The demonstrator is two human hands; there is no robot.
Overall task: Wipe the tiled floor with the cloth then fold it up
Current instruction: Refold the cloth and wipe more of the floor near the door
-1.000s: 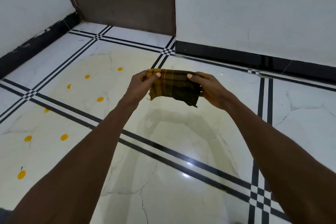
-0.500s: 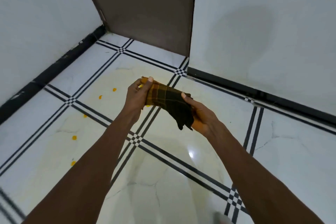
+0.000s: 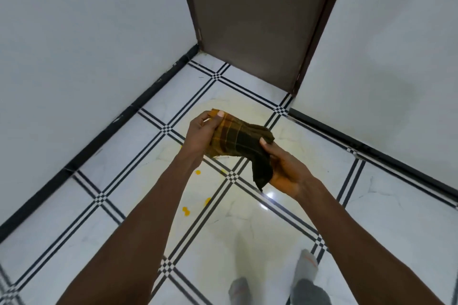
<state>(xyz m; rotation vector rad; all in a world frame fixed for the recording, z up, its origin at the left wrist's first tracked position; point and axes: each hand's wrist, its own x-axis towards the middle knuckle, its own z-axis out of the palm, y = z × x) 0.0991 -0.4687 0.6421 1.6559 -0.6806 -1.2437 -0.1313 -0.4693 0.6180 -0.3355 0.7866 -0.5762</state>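
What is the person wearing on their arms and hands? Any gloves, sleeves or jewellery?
Nothing that shows. The left hand and right hand are bare, with no gloves and no rings visible. Both forearms are uncovered as far as the picture's lower edge, with no sleeve, watch or bracelet in sight. The fingernails look short and unpainted. Lower down, light grey socks cover the feet.

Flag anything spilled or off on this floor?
Yes: small yellow-orange spots dot the white tiled floor below the left hand, inside a faint yellowish smear. Both hands hold the brown-and-orange plaid cloth above them.
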